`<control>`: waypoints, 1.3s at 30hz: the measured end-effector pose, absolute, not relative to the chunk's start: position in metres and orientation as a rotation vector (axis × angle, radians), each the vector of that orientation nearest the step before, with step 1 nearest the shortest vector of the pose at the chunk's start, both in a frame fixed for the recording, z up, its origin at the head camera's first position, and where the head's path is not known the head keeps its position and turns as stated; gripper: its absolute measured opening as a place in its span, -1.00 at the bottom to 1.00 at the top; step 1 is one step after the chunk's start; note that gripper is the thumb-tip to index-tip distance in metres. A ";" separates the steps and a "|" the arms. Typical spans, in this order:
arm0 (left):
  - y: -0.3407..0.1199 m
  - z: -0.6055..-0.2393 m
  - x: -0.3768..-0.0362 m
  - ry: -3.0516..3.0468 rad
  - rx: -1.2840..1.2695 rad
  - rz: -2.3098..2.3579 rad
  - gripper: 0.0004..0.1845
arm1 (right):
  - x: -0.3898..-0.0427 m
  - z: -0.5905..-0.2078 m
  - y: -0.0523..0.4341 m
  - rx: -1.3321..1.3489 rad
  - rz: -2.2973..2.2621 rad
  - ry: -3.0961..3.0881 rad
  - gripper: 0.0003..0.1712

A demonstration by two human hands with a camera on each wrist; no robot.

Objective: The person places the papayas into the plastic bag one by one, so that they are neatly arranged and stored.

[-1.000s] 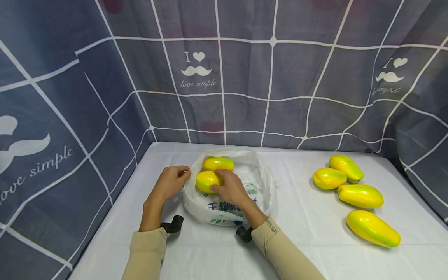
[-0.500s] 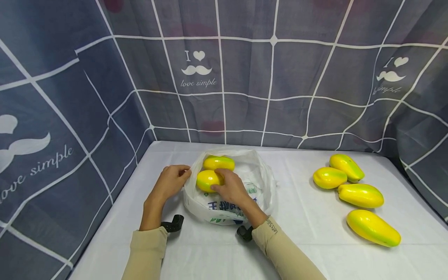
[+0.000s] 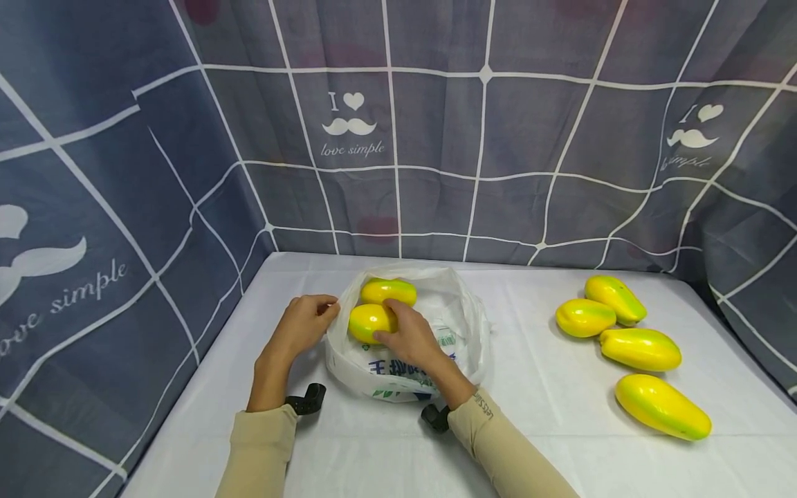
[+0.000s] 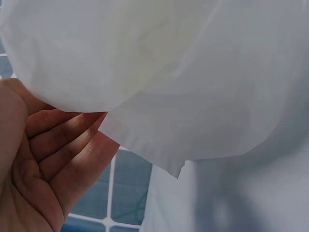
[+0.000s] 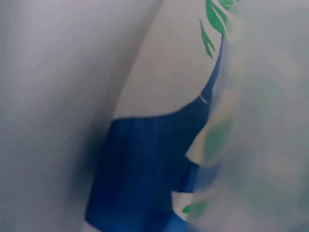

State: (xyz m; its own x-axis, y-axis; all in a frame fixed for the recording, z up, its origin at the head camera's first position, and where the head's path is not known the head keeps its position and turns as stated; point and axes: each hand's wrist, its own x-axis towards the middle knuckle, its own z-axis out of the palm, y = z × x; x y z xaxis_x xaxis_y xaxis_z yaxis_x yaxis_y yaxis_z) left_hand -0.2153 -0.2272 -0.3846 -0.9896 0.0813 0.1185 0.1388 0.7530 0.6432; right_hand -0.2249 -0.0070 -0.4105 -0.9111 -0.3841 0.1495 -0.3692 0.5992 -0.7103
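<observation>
Lying roughly crosswise inside the white bag point(image 3: 475, 325), the nearer yellow fruit point(image 3: 367, 323) is pinched at its right end by the right hand point(image 3: 414, 337); the left hand point(image 3: 303, 325) pinches the bag's left edge.

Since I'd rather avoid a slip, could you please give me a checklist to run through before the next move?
1. Bag mouth open: ok.
2. Left grip at the bag's left rim: ok.
3. Right grip on the front fruit, inside the bag: ok.
4. Front fruit resting on the bag's bottom: cannot tell; its underside is hidden.
5. Right grip free for another fruit: not ok; it holds the front one.
6. Loose fruits apart from the bag: ok.
</observation>
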 end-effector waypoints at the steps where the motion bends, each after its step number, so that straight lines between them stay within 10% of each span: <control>1: -0.227 -0.385 -0.215 -2.864 -0.185 -1.056 -0.60 | -0.224 -0.411 -0.007 -0.664 -1.234 2.793 -0.27; 39: -0.227 -0.382 -0.213 -2.868 -0.175 -1.067 -0.60 | -0.181 -0.388 0.079 -0.821 -1.370 2.895 -0.46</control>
State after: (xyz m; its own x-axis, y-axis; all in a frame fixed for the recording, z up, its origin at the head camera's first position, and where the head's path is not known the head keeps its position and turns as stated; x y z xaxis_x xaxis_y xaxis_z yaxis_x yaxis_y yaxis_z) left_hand -0.2128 -0.2268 -0.3824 -0.9906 0.0799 0.1106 0.1328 0.7514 0.6463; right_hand -0.1806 0.0789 -0.3879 -0.8641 -0.3638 0.3478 -0.4996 0.5367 -0.6800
